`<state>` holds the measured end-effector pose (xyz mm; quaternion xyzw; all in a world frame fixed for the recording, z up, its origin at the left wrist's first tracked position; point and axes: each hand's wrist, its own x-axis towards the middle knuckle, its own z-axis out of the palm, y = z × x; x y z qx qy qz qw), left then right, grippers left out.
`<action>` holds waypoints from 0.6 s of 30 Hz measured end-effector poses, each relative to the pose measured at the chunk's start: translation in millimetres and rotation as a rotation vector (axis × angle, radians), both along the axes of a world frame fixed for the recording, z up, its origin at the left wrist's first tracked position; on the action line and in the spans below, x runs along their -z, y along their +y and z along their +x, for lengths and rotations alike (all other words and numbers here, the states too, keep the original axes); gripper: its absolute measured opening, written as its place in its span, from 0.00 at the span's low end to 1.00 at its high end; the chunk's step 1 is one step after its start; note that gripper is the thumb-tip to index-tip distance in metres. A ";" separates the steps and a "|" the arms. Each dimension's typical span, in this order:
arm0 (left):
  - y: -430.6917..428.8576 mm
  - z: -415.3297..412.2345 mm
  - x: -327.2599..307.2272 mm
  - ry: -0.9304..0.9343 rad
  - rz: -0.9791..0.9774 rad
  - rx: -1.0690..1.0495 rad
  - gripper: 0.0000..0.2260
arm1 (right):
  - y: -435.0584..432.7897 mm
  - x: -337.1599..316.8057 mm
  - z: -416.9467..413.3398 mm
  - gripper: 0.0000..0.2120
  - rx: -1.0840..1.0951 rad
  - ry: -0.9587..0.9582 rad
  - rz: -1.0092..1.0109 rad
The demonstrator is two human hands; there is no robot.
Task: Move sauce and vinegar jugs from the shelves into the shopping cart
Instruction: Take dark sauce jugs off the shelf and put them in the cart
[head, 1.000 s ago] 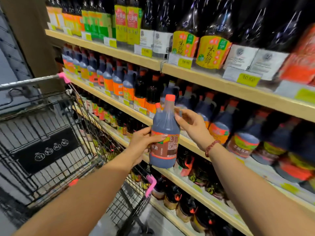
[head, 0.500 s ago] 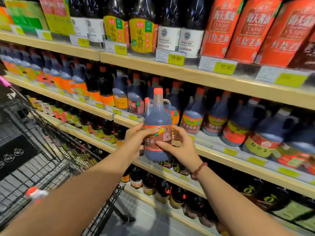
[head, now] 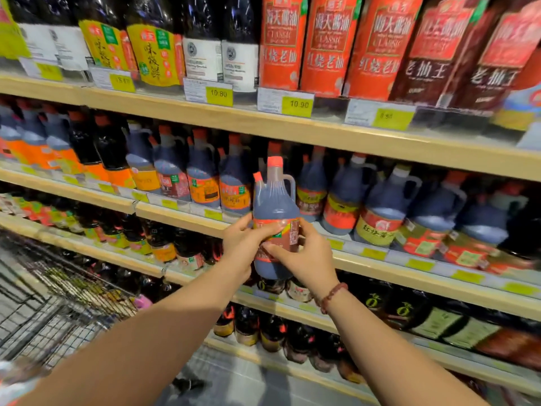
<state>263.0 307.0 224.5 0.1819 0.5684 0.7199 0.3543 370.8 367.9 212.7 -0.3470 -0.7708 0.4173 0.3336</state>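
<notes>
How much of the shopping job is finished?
Not much visibly: the part of the shopping cart in view shows no jugs. In hand: both the left hand and right hand hold one dark jug upright, off the shelf. Left: putting it in the cart, while many jugs remain on the middle shelf.

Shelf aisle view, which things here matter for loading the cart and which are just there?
In the job: held jug, left hand, right hand, shopping cart, shelved jugs.
Just there: price tags, red-labelled top-shelf bottles.
</notes>
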 end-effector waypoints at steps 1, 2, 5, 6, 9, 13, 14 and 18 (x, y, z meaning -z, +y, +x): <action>5.9 3.5 0.6 0.010 -0.003 0.002 0.18 | 0.6 -1.4 1.9 0.26 0.035 -0.018 0.008; 13.0 8.2 0.6 0.027 -0.007 0.015 0.19 | 2.7 -2.7 4.3 0.27 0.081 -0.039 0.021; 27.2 18.6 1.2 0.040 -0.014 0.054 0.19 | 12.7 -6.2 9.6 0.25 0.170 -0.073 0.037; 29.6 20.1 -0.2 0.017 -0.007 0.070 0.18 | 17.1 -5.9 11.5 0.24 0.174 -0.070 0.020; 37.2 16.5 -6.8 -0.008 0.008 0.148 0.14 | 32.1 -5.9 18.0 0.24 0.149 0.021 -0.059; 50.3 7.3 -18.0 0.067 0.001 0.196 0.12 | 52.5 -14.6 21.8 0.25 0.101 0.075 -0.085; 54.2 4.5 -20.4 0.084 -0.008 0.214 0.12 | 57.7 -17.6 21.8 0.26 0.096 0.074 -0.088; 72.5 -6.9 -33.9 0.134 0.001 0.274 0.18 | 81.2 -29.5 20.4 0.27 0.090 0.061 -0.079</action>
